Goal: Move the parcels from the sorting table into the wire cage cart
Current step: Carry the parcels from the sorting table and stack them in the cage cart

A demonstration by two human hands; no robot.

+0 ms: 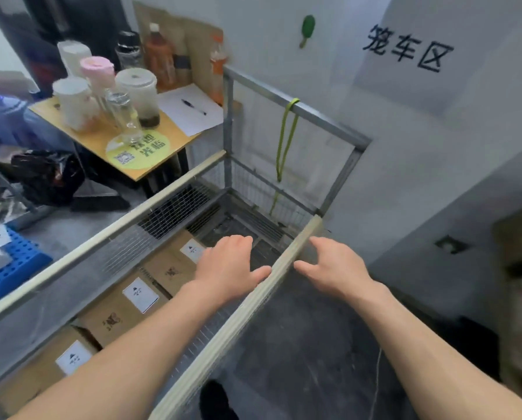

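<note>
Three parcels: brown boxes lying flat, end to end, along the 9 o'clock wall of the cart, probably to leave room at 3 o'clock for more.
Cart: wire cage with its mesh floor showing at 12 o'clock; a green strap hangs from the back bar.
Left hand: grip released, fingers spread above the cart's inside, holding nothing.
Right hand: grip released, just outside the 3 o'clock rail, empty.
Labels: white with a black triangle; the print is too small to read.
Sign: "笼车区" on the wall at 1 o'clock.
Sticker: green, "欢迎光临" with a QR code, on the bench at 10 o'clock.
</note>
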